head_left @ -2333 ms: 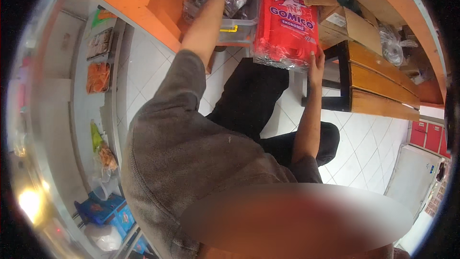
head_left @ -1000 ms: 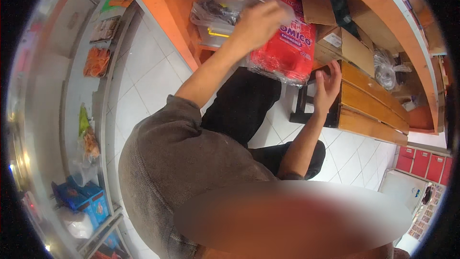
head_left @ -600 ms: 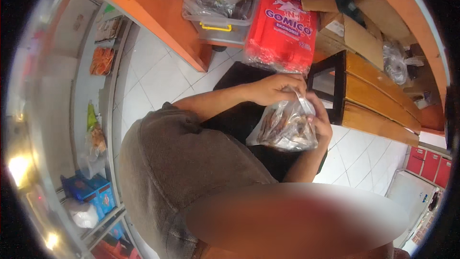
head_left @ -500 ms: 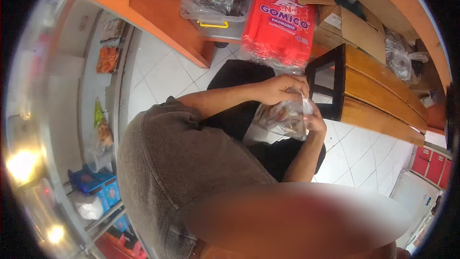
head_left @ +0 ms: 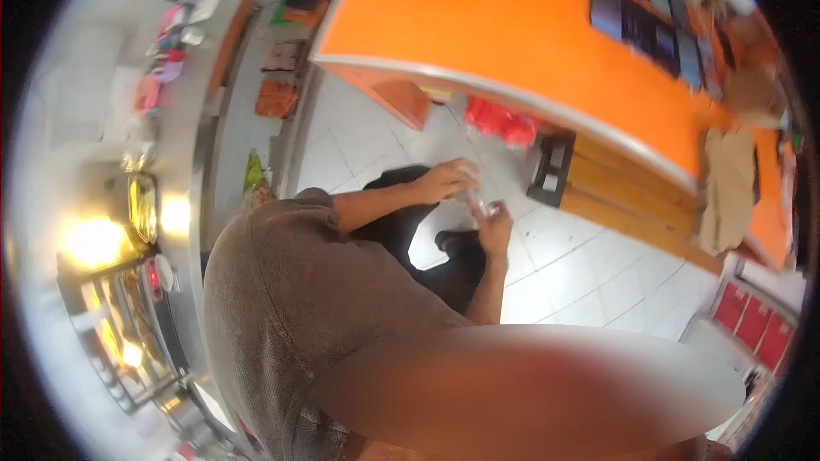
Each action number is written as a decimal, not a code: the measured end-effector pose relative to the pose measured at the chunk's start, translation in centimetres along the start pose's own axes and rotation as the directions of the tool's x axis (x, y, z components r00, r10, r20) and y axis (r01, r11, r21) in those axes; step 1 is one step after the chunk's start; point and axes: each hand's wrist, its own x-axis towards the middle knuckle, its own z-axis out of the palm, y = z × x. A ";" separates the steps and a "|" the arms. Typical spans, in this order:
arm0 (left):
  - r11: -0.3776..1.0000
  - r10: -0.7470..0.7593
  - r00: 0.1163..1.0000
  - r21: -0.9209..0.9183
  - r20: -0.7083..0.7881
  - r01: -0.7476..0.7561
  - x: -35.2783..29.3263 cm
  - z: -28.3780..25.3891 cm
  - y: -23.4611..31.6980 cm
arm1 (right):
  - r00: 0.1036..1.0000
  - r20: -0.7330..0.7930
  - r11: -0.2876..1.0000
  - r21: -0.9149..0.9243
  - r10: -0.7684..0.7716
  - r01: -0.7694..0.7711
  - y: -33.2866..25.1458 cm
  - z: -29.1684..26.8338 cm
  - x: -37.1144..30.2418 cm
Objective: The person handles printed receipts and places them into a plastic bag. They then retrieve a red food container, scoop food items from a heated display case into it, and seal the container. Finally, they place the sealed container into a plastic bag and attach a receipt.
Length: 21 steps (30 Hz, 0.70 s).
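Observation:
Between my two hands, in front of my body, is a clear plastic bag [head_left: 472, 197], its upper part pinched and bunched. My left hand [head_left: 448, 179] grips it from the far left side with bent fingers. Closer to me and to the right, my right hand [head_left: 494, 226] holds the other side of the bag, fingers closed on the plastic. The lower part of the bag and what lies inside are blurred and hard to make out. Beneath the hands are my dark trouser legs [head_left: 393, 230] and the white tiled floor [head_left: 555, 290].
Ahead stands an orange counter [head_left: 478, 26] with a rounded edge. A slatted wooden stool [head_left: 615, 192] and a red plastic pack [head_left: 500, 122] are under it. Brown paper [head_left: 726, 188] hangs at its right end. At left are a steel worktop [head_left: 184, 213] and lit metal equipment [head_left: 120, 324].
My view has risen, bringing the counter top into sight. Both hands have shifted left in the picture with the bag and are still on it, now a little farther apart.

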 end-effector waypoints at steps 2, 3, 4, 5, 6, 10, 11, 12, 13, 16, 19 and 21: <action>0.996 -0.007 1.000 0.093 -0.021 0.009 -2.9 -5.4 6.0 | 0.975 0.224 0.993 0.115 -0.011 -0.016 -8.8 -2.4 -1.3; 0.995 -0.072 0.996 -0.066 -0.060 0.068 -4.3 -8.2 9.2 | 0.941 0.337 0.986 0.162 -0.014 -0.043 -12.8 -3.2 -1.7; 0.968 -0.128 0.988 -0.227 -0.083 0.107 -5.4 -10.8 12.1 | 0.909 0.394 0.987 0.139 -0.133 0.084 -16.6 -4.0 -1.7; 0.911 -0.174 0.981 -0.391 -0.083 0.129 -6.0 -13.7 14.0 | 0.866 0.442 0.972 0.115 -0.234 0.204 -20.0 -4.4 -1.5; 0.979 -0.159 0.987 -0.120 0.036 0.162 -5.9 -17.1 16.8 | 0.812 0.501 0.944 0.033 -0.299 0.327 -22.8 -3.9 -1.3; 0.798 -0.227 0.970 0.587 0.084 0.136 -11.3 -24.2 27.7 | 0.459 0.740 0.714 0.040 -0.491 0.699 -36.3 -1.0 -2.0; 0.838 -0.355 0.918 0.496 0.178 0.228 -12.0 -25.8 28.2 | 0.409 0.799 0.667 -0.015 -0.440 0.745 -39.6 -0.1 -2.0; 0.845 -0.468 0.834 0.424 0.292 0.326 -13.4 -28.4 28.5 | 0.367 0.840 0.616 -0.050 -0.400 0.786 -43.1 1.7 -2.0; 0.777 -0.480 0.868 0.522 0.129 0.352 -15.6 -29.9 26.9 | 0.331 0.874 0.561 -0.083 -0.355 0.823 -46.3 3.8 -1.8; 0.574 -0.614 0.779 0.605 -0.128 0.551 -22.7 -35.1 22.6 | 0.307 0.871 0.430 -0.126 -0.384 0.894 -52.3 12.4 0.1; 0.530 -0.640 0.699 0.475 -0.320 0.702 -26.6 -42.6 27.0 | 0.310 0.868 0.215 -0.242 -0.387 0.946 -58.0 19.6 -0.3; 0.730 -0.093 0.726 0.450 -0.682 0.515 -31.1 -46.0 25.8 | 0.218 0.801 0.268 -0.075 -0.558 0.960 -61.7 23.7 -0.3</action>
